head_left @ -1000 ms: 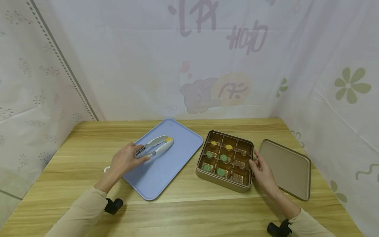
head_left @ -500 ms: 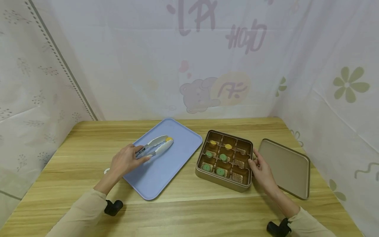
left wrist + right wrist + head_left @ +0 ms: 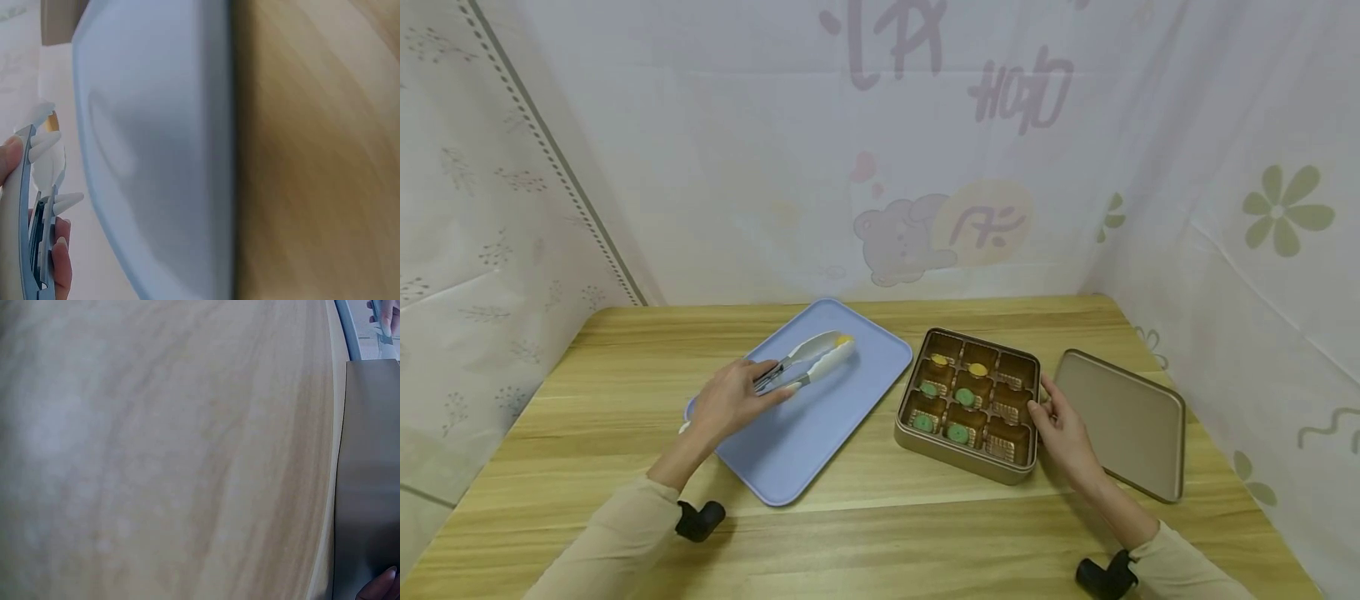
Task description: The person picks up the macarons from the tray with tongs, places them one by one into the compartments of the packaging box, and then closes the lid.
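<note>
My left hand (image 3: 733, 400) grips metal tongs with white scalloped tips (image 3: 831, 358), thumb on one arm and fingers on the other. Between the tips sits a small yellow piece (image 3: 844, 340), over the blue tray (image 3: 790, 467). In the left wrist view the tongs (image 3: 47, 181) stand clear above the tray, whose surface carries a shadow. My right hand (image 3: 1067, 437) holds the right side of a square bronze tin (image 3: 962, 461), thumb at the rim. Inside, a brown divided insert holds green pieces (image 3: 957, 433) and two yellow pieces (image 3: 977, 370); the right-hand column of compartments is bare.
A flat bronze lid (image 3: 1127, 425) lies right of the tin, beneath part of my right forearm. Everything rests on a wood-grain table (image 3: 850, 542). Printed white cloth (image 3: 737, 167) hangs behind and at both sides.
My left hand has moved up and to the right with the tongs and the yellow piece, lifting off the tray. The right hand and the tin stay in place.
</note>
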The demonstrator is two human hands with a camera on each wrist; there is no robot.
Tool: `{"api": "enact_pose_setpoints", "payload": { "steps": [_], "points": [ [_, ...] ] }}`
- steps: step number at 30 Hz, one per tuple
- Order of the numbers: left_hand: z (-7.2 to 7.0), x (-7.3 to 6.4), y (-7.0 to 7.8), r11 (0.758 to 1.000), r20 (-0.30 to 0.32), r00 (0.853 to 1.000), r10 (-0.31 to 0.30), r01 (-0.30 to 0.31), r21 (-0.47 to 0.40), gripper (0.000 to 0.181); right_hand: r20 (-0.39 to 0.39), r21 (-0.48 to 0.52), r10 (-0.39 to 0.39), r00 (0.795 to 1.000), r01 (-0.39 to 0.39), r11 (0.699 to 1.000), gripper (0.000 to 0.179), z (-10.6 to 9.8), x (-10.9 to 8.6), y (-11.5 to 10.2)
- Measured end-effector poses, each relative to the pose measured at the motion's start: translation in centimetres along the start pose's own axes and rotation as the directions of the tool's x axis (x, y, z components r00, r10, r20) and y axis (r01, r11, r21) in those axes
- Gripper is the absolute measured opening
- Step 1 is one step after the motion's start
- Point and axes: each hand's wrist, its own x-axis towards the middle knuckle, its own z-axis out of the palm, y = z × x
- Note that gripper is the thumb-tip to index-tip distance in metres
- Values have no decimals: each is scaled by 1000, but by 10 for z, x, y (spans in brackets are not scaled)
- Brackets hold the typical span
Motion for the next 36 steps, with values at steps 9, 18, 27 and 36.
{"api": "enact_pose_setpoints", "payload": {
  "steps": [9,18,27,36],
  "points": [
    [7,8,33,995,-18,997,68,-70,-70,56,3,9,7,1000,-7,1000,60,0,0,0],
    [21,23,70,986,-4,993,122,-121,-116,56,-3,14,-2,1000,2,1000,59,0,0,1],
    [37,34,111,972,26,978,205,-201,-123,57,-5,8,-15,1000,15,1000,59,0,0,2],
    [56,42,144,954,62,955,291,-284,-99,58,-13,12,-11,1000,11,1000,59,0,0,3]
  ]
}}
